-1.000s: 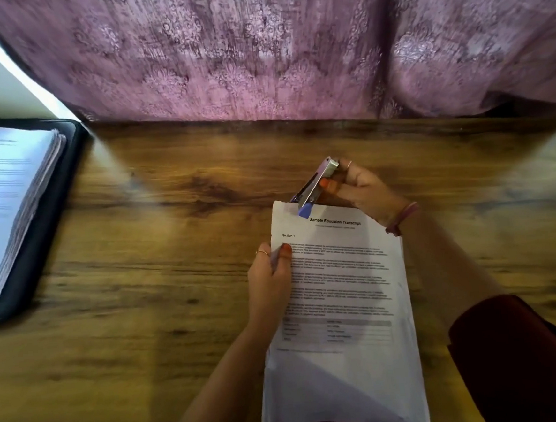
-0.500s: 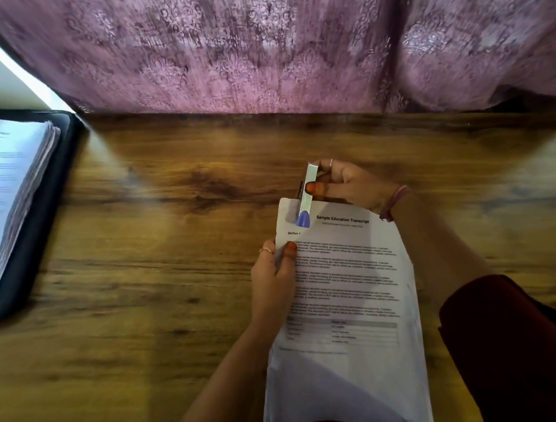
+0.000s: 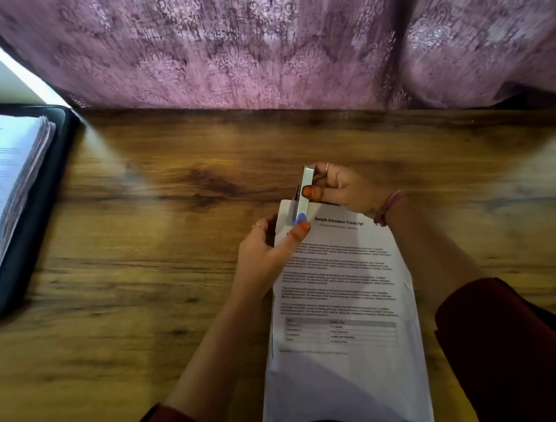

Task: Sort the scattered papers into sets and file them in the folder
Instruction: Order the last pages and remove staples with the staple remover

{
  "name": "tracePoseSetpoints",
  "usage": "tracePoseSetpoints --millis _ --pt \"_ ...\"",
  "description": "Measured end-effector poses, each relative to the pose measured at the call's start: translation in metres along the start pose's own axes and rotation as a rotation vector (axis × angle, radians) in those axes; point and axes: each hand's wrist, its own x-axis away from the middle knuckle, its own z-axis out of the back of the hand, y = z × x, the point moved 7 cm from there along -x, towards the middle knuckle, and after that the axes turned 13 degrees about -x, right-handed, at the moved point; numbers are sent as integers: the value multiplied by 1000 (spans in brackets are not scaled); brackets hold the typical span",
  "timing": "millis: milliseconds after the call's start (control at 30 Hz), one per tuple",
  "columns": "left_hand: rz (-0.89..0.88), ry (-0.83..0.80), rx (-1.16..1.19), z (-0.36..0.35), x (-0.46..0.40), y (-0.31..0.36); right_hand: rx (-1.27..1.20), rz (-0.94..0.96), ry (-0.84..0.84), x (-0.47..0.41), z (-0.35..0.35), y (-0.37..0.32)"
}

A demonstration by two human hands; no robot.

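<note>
I see my right grip (image 3: 336, 186) closed around the stapler (image 3: 302, 199), set over the paper set's (image 3: 342, 305) top left corner. My left grip (image 3: 267, 255) pinches that corner. The folder (image 3: 37, 209) lies far left on the bench (image 3: 160, 253).

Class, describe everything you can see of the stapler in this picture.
The stapler is small and slim, with a silvery metal-looking top and a blue tip. It stands tilted over the top left corner of the paper set, its blue end on the sheet. The right hand grips its upper part; the left hand pinches the paper, thumb just below the blue tip.
</note>
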Motion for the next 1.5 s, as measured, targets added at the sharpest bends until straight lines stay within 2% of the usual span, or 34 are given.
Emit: tracePoseSetpoints --millis 133,333,533,867,1133,1333,1500 --pt "17 -6 -245 0 -18 5 0 2 -5 -4 0 4" --pt "-8 -6 -280 -1 -21 3 24 -47 -20 -7 1 12" --pt "-73 -29 -309 1 -20 6 322 -99 -175 -10 -15 9" --pt "-90 -46 -187 1 -10 17 378 -116 -159 -13 -15 15" --pt "-32 20 -118 1 -10 14 402 -119 -128 -17 -13 22" --pt "17 52 -111 1 -13 9 571 -111 -85 -16 -12 19" --pt "64 52 -77 1 -13 8 546 -117 -96 -17 -13 19"
